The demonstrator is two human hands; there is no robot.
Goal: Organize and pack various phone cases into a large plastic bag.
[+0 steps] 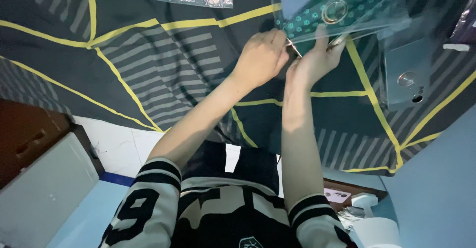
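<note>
left hand (260, 57) fingers pinched on clear bag (342, 17) edge | right hand (313, 62) fingers gripping same bag | patterned phone case (332, 10) inside | dark striped sheet (148, 64) beneath

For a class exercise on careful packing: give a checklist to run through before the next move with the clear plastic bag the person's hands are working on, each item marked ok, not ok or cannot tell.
1. Left hand grips the near edge of the clear plastic bag: ok.
2. Right hand on the same edge: ok.
3. Dark green patterned flat item with a round metal ring lies inside the bag: ok.
4. Bag edge sealed: cannot tell.
5. Grey-blue flat device lies apart from both hands: ok.
6. Striped dark cloth with yellow lines lies flat beneath: ok.
</note>
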